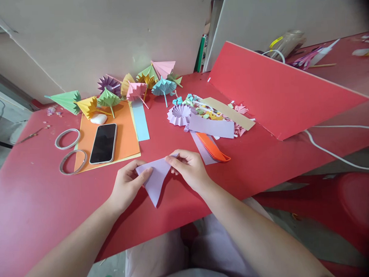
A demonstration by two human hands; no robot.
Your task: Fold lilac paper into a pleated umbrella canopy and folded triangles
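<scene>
The person holds a folded triangle of pale lilac paper (pixel 155 178) with both bare hands, just above the near part of the red table top (pixel 38 200). The left hand (pixel 127 187) takes the left upper corner of the triangle: its thumb lies on top of the paper and the other fingers are curled under it, so this corner is pinched between them. The right hand (pixel 190 168) takes the right upper corner in the same way, with the thumb and the index finger pressed together on the edge, and the remaining fingers bent close beside them. The paper is stretched between the 2 hands, and its long point hangs down toward the person, free of all fingers. Behind the left hand, a black smartphone (pixel 103 143) lies on an orange paper sheet (pixel 126 136), and 2 rings of clear tape (pixel 67 138) lie just beside the left edge of this sheet. Behind the right hand, an orange plastic comb-like tool (pixel 213 147) rests on a lilac sheet, near a round pleated lilac paper piece (pixel 179 114) and a heap of mixed paper scraps (pixel 214 111). Farther back, a row of small folded paper umbrellas (pixel 134 89) in many colours stands near the wall. A red board (pixel 276 91) leans at the right side.
</scene>
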